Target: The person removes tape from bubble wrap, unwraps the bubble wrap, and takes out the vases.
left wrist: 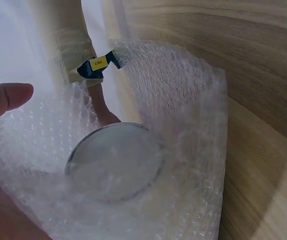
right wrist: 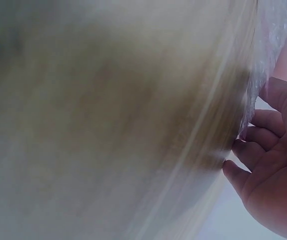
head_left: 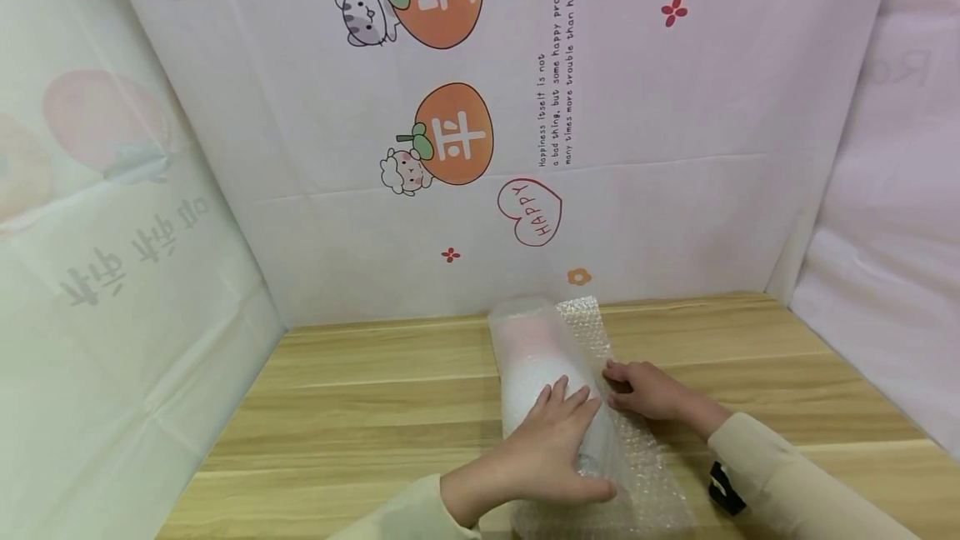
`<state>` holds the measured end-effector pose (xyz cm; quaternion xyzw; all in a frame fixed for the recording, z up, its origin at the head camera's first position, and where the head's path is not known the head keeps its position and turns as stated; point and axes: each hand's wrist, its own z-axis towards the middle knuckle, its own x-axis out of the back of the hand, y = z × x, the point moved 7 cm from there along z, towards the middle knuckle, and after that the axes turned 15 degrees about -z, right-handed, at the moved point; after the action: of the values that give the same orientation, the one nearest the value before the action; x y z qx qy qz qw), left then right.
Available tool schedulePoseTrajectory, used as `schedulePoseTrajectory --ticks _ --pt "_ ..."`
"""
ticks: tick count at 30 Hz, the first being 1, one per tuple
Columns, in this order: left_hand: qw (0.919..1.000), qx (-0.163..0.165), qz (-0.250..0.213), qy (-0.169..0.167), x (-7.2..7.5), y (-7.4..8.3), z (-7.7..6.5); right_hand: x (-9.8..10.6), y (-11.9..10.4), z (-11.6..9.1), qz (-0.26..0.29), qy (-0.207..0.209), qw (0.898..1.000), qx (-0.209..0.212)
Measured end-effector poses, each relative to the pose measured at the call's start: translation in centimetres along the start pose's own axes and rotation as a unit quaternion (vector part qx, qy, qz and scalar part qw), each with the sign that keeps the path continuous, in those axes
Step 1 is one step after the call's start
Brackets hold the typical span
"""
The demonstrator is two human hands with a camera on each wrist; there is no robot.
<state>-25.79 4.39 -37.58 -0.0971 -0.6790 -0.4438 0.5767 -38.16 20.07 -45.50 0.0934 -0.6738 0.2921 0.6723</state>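
Note:
A white, rounded object with a pinkish far end [head_left: 528,336] lies lengthwise on the table inside translucent bubble wrap. Its round end with a shiny rim [left wrist: 116,162] shows through the layers in the left wrist view; its exact kind is blurred by the wrap. My left hand [head_left: 551,452] rests across the top of the bundle, fingers spread and thumb out toward the near side. On the right, a loose flap of bubble wrap [head_left: 645,465] lies along the table. My right hand [head_left: 648,390] pinches that flap's edge, thumb against the wrap and fingertips low at the tabletop.
The wood-grain table [head_left: 360,407] ends at a printed white cloth [head_left: 637,215] behind the bundle. More cloth [head_left: 112,273] hangs at the left, and another sheet stands at the right. A black band piece [head_left: 725,490] sits at the right sleeve.

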Motion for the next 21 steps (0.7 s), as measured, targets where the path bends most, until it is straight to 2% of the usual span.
schedulePoseTrajectory --ticks 7,14,21 --pt "0.9995 0.004 -0.028 0.016 0.07 0.07 0.02 -0.03 -0.03 -0.09 -0.003 0.008 1.000 0.008" --pt "0.9976 -0.002 -0.052 0.046 0.16 -0.19 -0.26 -0.07 0.06 -0.11 -0.001 0.009 1.000 0.006" --pt "0.9881 -0.010 -0.131 0.080 0.74 -0.85 -0.78 -0.11 0.21 -0.04 0.000 0.014 1.000 0.010"
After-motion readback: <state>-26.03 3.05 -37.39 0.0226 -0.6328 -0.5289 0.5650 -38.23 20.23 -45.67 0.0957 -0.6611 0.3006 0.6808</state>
